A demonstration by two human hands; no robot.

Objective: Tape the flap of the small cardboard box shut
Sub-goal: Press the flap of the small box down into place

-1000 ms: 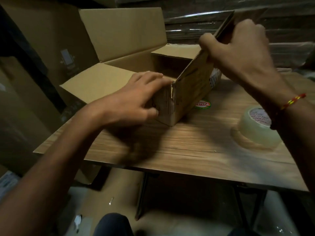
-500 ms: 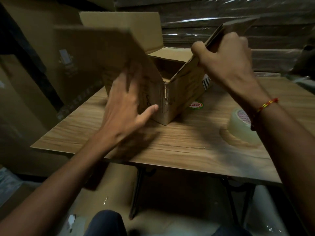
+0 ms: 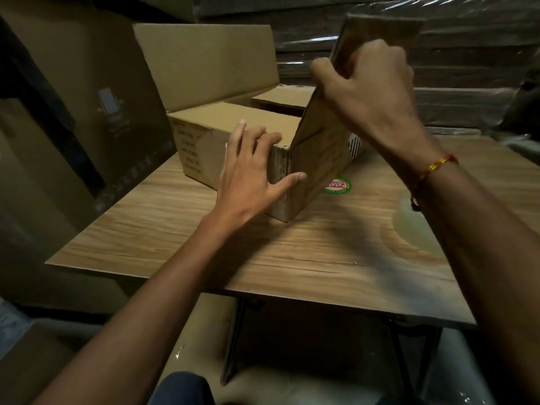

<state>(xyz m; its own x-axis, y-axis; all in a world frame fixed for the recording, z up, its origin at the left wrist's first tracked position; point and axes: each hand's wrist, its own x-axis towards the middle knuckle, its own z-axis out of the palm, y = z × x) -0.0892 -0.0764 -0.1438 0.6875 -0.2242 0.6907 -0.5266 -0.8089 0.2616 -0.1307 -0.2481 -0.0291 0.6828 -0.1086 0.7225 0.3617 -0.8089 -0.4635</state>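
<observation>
Left hand (image 3: 251,171) spread flat on box (image 3: 233,147); right hand (image 3: 371,92) grips upright flap (image 3: 321,133), forearm hiding tape roll (image 3: 409,226).

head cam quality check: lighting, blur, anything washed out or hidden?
Head view: dim and warm, background nearly black. Left hand and box fairly sharp; right hand on the raised flap slightly smeared. Right forearm hides most of the tape roll. Wide-angle bowing at the table edges.

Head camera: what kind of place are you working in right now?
Probably a storeroom or packing area. Plastic-wrapped stacks of goods fill the back, large brown cardboard cartons stand at the left, and the small brown cardboard box sits on a folding wood-grain table rather than a proper bench.
</observation>
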